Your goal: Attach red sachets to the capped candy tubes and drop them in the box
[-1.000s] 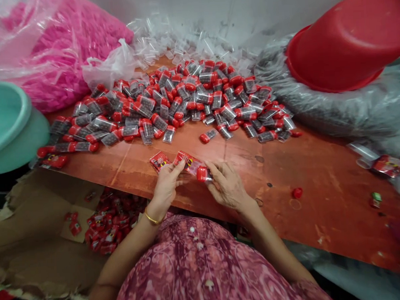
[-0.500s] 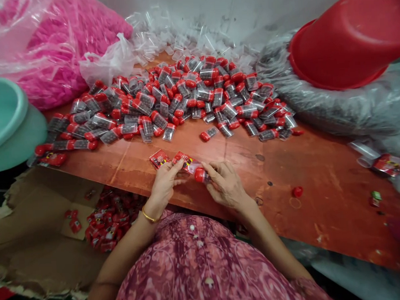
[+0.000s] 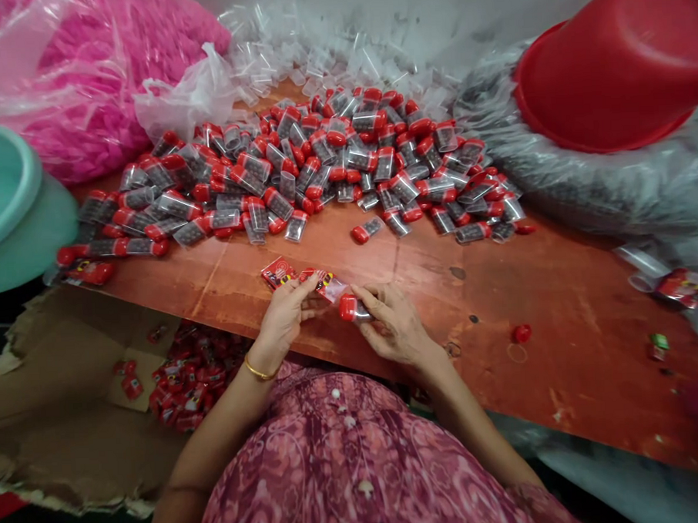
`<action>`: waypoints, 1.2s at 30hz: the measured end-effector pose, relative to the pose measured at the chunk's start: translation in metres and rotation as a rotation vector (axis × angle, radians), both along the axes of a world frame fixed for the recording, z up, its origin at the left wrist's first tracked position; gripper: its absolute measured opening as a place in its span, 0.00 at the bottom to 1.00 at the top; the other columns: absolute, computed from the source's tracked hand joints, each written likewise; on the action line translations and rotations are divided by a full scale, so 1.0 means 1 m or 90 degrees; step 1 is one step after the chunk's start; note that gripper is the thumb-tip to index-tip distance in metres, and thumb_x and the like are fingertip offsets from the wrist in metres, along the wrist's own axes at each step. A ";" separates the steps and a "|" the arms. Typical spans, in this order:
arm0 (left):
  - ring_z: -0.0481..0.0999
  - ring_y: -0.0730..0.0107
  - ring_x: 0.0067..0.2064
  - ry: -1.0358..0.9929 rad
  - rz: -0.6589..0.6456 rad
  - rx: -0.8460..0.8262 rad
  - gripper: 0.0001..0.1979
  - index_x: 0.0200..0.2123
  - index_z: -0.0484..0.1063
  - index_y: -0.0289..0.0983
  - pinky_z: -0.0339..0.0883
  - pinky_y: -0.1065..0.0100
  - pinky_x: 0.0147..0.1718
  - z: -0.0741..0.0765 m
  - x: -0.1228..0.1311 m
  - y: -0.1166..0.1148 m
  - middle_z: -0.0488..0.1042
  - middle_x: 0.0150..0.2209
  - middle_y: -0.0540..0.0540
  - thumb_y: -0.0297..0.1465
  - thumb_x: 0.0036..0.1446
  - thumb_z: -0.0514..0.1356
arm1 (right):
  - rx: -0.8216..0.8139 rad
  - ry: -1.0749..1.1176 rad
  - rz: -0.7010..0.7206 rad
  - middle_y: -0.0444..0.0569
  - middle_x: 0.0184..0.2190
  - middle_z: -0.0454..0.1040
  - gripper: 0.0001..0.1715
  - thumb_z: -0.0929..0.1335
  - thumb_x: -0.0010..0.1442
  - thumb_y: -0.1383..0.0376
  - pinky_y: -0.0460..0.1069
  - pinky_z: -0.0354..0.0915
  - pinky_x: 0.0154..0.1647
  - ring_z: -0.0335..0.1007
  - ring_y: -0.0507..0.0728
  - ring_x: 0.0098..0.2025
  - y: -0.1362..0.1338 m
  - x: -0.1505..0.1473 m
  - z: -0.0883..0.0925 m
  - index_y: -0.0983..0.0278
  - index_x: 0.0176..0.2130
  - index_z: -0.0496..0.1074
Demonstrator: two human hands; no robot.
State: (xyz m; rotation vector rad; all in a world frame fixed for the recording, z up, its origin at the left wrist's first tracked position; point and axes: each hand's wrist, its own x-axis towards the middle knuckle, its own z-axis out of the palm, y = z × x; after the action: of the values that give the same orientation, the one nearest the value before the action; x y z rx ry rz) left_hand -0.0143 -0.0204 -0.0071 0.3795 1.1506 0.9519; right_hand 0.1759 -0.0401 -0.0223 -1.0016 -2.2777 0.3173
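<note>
Between finger and thumb, my left hand (image 3: 285, 318) pinches a small red printed plastic packet (image 3: 329, 285) whose clear end points right. My right hand (image 3: 395, 321) grips a small clear tube with a red cap (image 3: 347, 307), the cap facing left beside the packet's clear end. Dark contents show through the tube; my fingers cover its far part. Whether the cap touches the packet I cannot tell. More red printed packets (image 3: 278, 272) lie flat on the table just beyond my left hand.
Red-capped tubes (image 3: 288, 185) are heaped across the reddish table (image 3: 419, 270). Clear empty tubes (image 3: 317, 51) lie behind them. A red bucket (image 3: 612, 65) rests on a plastic bag at right. At left are a teal tub (image 3: 28, 206), pink bag (image 3: 127, 78) and cardboard box (image 3: 60, 413) holding red packets.
The view has shifted slightly. The capped tube sits a little lower relative to the packet, and more of its clear body shows. Both hands keep their hold.
</note>
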 end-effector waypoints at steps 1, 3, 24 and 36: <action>0.76 0.70 0.23 0.002 0.000 0.001 0.16 0.27 0.74 0.34 0.71 0.70 0.25 0.000 0.000 0.000 0.77 0.24 0.46 0.40 0.39 0.68 | -0.002 0.002 -0.001 0.53 0.41 0.68 0.39 0.62 0.56 0.71 0.54 0.64 0.38 0.64 0.58 0.39 0.000 0.000 0.000 0.58 0.64 0.49; 0.75 0.70 0.23 0.011 -0.003 0.002 0.15 0.26 0.74 0.34 0.70 0.71 0.24 0.000 0.000 -0.001 0.77 0.23 0.46 0.40 0.39 0.68 | -0.005 0.006 -0.002 0.53 0.41 0.68 0.38 0.62 0.56 0.71 0.54 0.64 0.38 0.64 0.58 0.40 0.000 0.000 0.001 0.58 0.64 0.49; 0.73 0.76 0.30 0.025 0.153 0.147 0.17 0.29 0.72 0.35 0.67 0.73 0.35 -0.003 0.031 -0.006 0.76 0.29 0.52 0.31 0.32 0.71 | 0.003 0.027 -0.101 0.56 0.42 0.67 0.40 0.62 0.57 0.73 0.55 0.65 0.41 0.63 0.60 0.41 0.000 -0.029 -0.007 0.60 0.65 0.46; 0.72 0.79 0.24 -0.084 0.246 0.093 0.17 0.26 0.69 0.34 0.64 0.75 0.26 -0.004 0.034 0.001 0.74 0.23 0.53 0.34 0.34 0.71 | -0.417 0.365 -0.192 0.45 0.27 0.70 0.14 0.62 0.61 0.58 0.46 0.64 0.26 0.65 0.51 0.25 0.002 -0.042 -0.007 0.64 0.42 0.68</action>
State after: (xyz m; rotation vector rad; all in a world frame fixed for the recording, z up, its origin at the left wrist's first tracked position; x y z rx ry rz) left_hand 0.0194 -0.0197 -0.0111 0.2091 1.0559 1.3844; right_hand 0.1337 -0.0382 -0.0289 -1.3329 -1.4909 1.1049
